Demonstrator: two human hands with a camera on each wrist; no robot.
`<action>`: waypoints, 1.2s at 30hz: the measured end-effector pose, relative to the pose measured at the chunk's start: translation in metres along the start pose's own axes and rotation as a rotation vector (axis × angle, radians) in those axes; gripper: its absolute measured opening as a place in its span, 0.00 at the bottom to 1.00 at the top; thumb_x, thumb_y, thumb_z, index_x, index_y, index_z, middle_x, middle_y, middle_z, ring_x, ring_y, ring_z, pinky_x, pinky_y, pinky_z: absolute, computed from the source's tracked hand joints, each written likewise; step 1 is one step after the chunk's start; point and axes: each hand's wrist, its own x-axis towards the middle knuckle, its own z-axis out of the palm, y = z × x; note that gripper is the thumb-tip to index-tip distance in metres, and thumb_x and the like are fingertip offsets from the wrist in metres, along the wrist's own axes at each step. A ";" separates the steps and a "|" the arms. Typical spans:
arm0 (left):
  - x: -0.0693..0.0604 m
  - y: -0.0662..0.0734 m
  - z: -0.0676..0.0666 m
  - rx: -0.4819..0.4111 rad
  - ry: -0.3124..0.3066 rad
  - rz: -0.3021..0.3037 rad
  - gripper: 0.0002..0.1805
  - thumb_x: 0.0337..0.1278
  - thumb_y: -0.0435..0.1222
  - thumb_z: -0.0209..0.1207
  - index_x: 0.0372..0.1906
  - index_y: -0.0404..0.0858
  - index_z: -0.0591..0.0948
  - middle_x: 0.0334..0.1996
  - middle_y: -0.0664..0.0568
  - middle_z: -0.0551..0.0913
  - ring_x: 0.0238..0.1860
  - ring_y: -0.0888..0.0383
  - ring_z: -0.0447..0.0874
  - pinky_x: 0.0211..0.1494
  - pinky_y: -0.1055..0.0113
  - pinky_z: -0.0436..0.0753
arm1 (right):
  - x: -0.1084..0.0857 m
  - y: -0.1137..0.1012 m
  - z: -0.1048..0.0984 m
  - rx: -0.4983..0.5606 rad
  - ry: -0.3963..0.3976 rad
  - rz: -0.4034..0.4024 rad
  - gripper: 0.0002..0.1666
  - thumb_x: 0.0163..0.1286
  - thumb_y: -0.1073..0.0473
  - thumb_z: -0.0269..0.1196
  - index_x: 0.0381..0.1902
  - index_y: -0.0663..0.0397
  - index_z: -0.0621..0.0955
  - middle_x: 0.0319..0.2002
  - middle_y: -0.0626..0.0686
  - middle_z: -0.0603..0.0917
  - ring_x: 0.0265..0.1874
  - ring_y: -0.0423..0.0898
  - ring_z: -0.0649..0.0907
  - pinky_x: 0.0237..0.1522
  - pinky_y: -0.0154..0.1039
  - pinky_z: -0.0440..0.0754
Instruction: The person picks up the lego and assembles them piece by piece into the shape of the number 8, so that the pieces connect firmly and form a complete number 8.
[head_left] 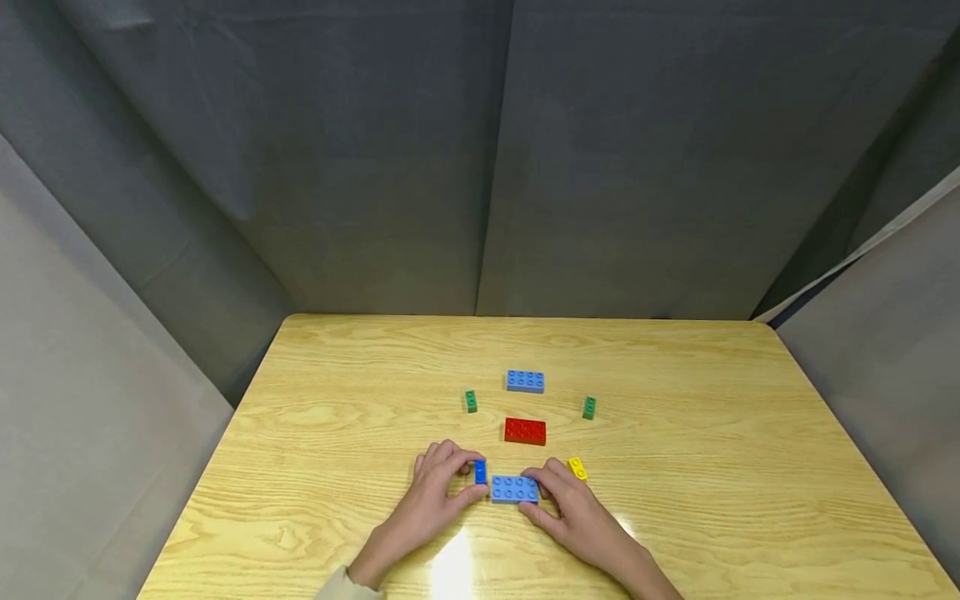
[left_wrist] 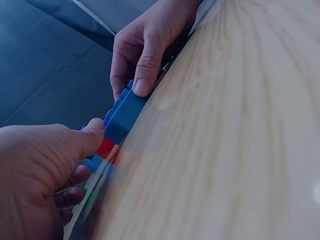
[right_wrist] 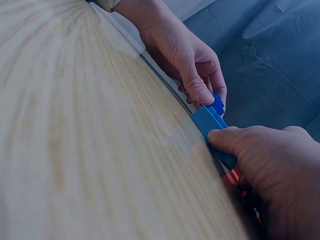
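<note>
My left hand [head_left: 432, 492] pinches a small dark blue toy brick [head_left: 480, 472] between thumb and fingertips. Just right of it lies a larger light blue brick [head_left: 514, 489] with two rows of studs. My right hand [head_left: 567, 506] grips that larger brick by its right end, thumb on the near side and fingers on the far side. In the right wrist view the small brick [right_wrist: 217, 104] shows past the left thumb, close to the end of the light blue brick [right_wrist: 206, 120]. Whether the two bricks touch I cannot tell.
Beyond the hands lies a red brick [head_left: 525, 431], with another light blue brick [head_left: 525, 382] farther back. Small green bricks [head_left: 471, 402] lie to either side. A small yellow brick [head_left: 577, 468] is beside the right hand. Grey curtains [head_left: 375, 167] surround the wooden table [head_left: 720, 450].
</note>
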 end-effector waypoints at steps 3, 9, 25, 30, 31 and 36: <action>0.000 0.001 0.000 -0.007 -0.005 -0.001 0.24 0.62 0.48 0.71 0.61 0.46 0.83 0.43 0.60 0.77 0.46 0.61 0.70 0.55 0.59 0.63 | 0.001 0.000 0.000 0.000 -0.008 0.012 0.20 0.72 0.48 0.70 0.58 0.43 0.83 0.35 0.39 0.72 0.30 0.35 0.71 0.30 0.28 0.71; 0.000 0.002 0.002 -0.022 -0.011 0.005 0.24 0.62 0.50 0.70 0.61 0.47 0.83 0.43 0.58 0.77 0.46 0.61 0.70 0.56 0.59 0.63 | 0.001 -0.001 0.000 0.002 -0.007 0.010 0.20 0.72 0.48 0.70 0.58 0.45 0.83 0.35 0.40 0.72 0.30 0.35 0.71 0.30 0.28 0.71; 0.003 0.005 0.007 -0.043 -0.003 0.028 0.25 0.62 0.49 0.70 0.62 0.48 0.83 0.41 0.60 0.76 0.45 0.60 0.70 0.56 0.59 0.64 | 0.006 0.001 -0.001 0.003 -0.010 0.002 0.21 0.74 0.46 0.68 0.59 0.48 0.83 0.34 0.40 0.71 0.30 0.34 0.70 0.29 0.29 0.71; 0.004 0.006 0.008 -0.046 0.007 0.031 0.24 0.62 0.50 0.70 0.61 0.49 0.83 0.41 0.60 0.75 0.45 0.61 0.69 0.56 0.59 0.64 | 0.008 0.002 -0.001 -0.007 -0.009 0.005 0.21 0.73 0.47 0.69 0.58 0.47 0.84 0.35 0.38 0.72 0.30 0.33 0.70 0.30 0.29 0.71; 0.004 0.005 0.009 -0.046 0.006 0.033 0.24 0.63 0.51 0.69 0.61 0.49 0.83 0.40 0.60 0.75 0.45 0.61 0.69 0.56 0.59 0.64 | 0.008 0.001 0.000 -0.008 -0.010 0.008 0.20 0.73 0.47 0.69 0.58 0.47 0.84 0.35 0.38 0.72 0.30 0.33 0.70 0.30 0.28 0.71; 0.000 0.005 0.017 -0.052 0.003 0.037 0.24 0.64 0.52 0.68 0.61 0.50 0.83 0.40 0.61 0.75 0.44 0.64 0.68 0.56 0.60 0.65 | 0.001 0.001 0.004 -0.012 -0.013 0.027 0.21 0.74 0.45 0.68 0.58 0.48 0.84 0.37 0.36 0.72 0.31 0.33 0.71 0.32 0.28 0.72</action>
